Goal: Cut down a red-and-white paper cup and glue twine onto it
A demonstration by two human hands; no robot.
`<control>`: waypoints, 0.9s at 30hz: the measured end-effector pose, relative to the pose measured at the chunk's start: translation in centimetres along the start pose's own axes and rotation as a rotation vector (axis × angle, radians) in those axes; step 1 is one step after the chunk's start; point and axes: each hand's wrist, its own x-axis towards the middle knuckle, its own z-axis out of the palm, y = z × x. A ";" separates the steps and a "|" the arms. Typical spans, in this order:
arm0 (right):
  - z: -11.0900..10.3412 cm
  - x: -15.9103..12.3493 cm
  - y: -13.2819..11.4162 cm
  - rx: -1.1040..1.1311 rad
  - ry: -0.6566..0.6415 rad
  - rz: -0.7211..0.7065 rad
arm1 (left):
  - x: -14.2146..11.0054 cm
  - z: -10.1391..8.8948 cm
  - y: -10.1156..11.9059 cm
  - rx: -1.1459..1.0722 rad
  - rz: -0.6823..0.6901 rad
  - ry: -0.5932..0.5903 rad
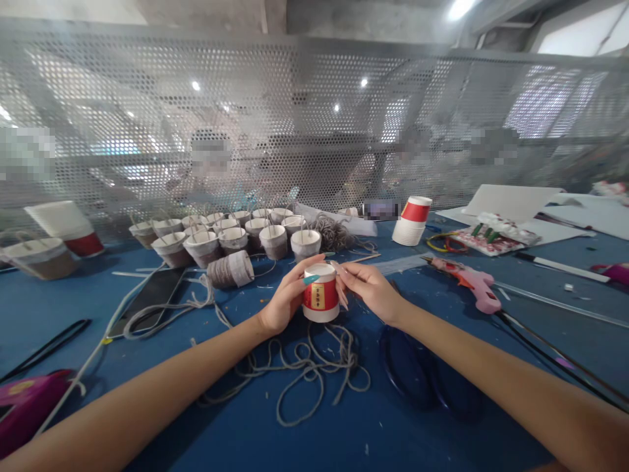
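Note:
A white paper cup (320,311) with a red band and a gold label is held above the table in the middle of the view. My left hand (286,298) wraps round its left side, one green nail lying across the red band. The fingers of my right hand (368,288) are closed at the cup's upper right edge, thumb and fingertips against it. Loose grey cord (314,367) lies in loops on the table just below the cup. Behind my left hand, a cord-wrapped cup (230,269) lies on its side.
Several wrapped cups (202,248) stand at the back left, beside tangled cord (330,231). Stacked paper cups (413,221) stand back right. A pink glue gun (474,282) lies right, blue-handled scissors (410,370) under my right forearm, a phone (150,301) left. A perforated screen (295,131) rises behind.

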 end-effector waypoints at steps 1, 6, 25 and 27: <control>0.0 0.0 0.0 -0.005 0.000 -0.001 | 0.0 0.0 0.0 0.000 0.000 0.001; 0.1 0.0 0.1 0.019 -0.009 0.010 | 0.1 0.2 0.0 -0.008 0.007 0.002; 0.0 0.1 0.4 0.010 -0.026 -0.010 | 0.1 -0.6 -0.4 -0.002 0.050 -0.084; 0.0 0.0 0.4 0.007 -0.024 -0.012 | 0.1 -0.6 -0.4 0.000 0.041 -0.077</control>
